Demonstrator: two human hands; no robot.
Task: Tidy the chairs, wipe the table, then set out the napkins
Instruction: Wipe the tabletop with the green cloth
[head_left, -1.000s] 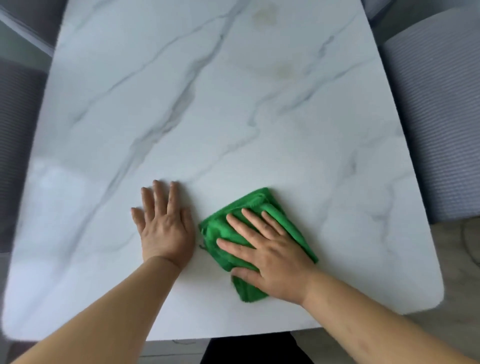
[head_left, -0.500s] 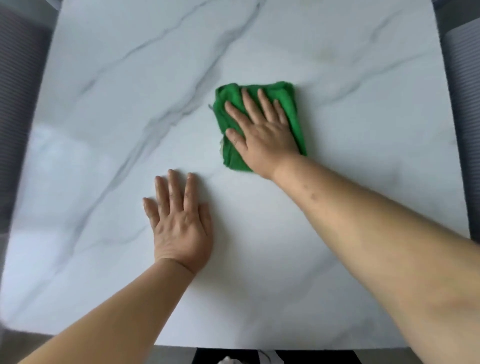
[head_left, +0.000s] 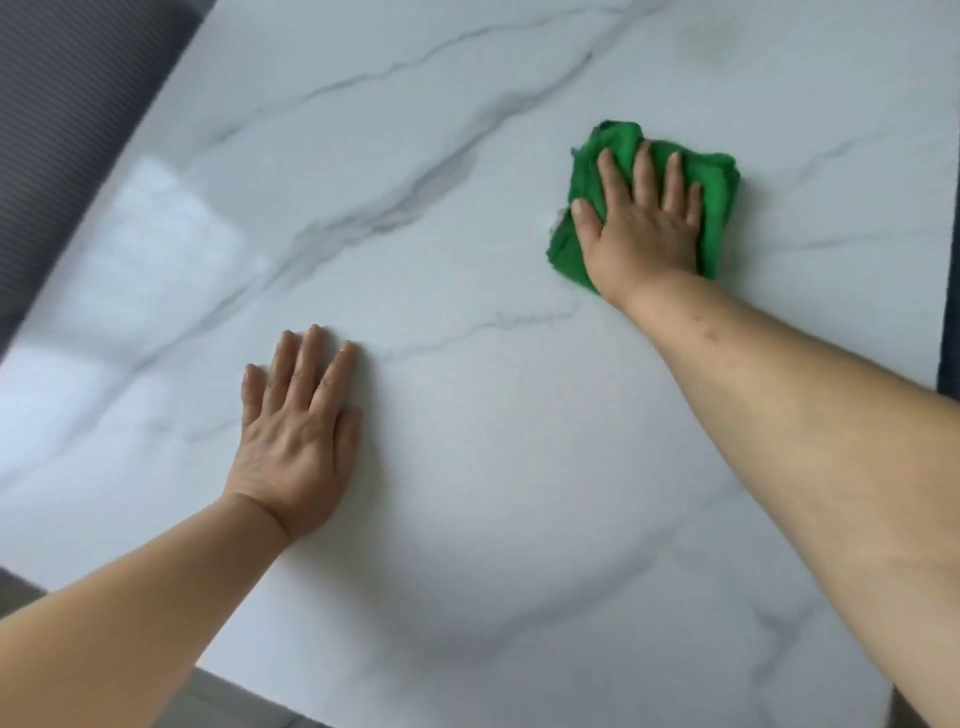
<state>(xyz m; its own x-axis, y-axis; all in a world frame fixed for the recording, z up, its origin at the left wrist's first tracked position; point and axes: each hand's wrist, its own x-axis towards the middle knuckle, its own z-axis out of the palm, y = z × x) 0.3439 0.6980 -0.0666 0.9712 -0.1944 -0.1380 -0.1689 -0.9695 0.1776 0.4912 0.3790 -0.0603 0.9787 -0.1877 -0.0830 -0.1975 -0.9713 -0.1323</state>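
my right hand (head_left: 641, 228) presses flat, fingers straight, on the green cloth (head_left: 719, 192) at two o'clock on the marble counter (head_left: 467, 467); my left hand (head_left: 296, 436) lies open, palm down, at eight o'clock.

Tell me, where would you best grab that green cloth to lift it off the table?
Probably at the bunched fold on the far-left corner of the green cloth, pinched from above. The rest lies flat on the marble table under the pressing right hand, so only that free, puffed-up edge ahead of the hand offers something to grip.
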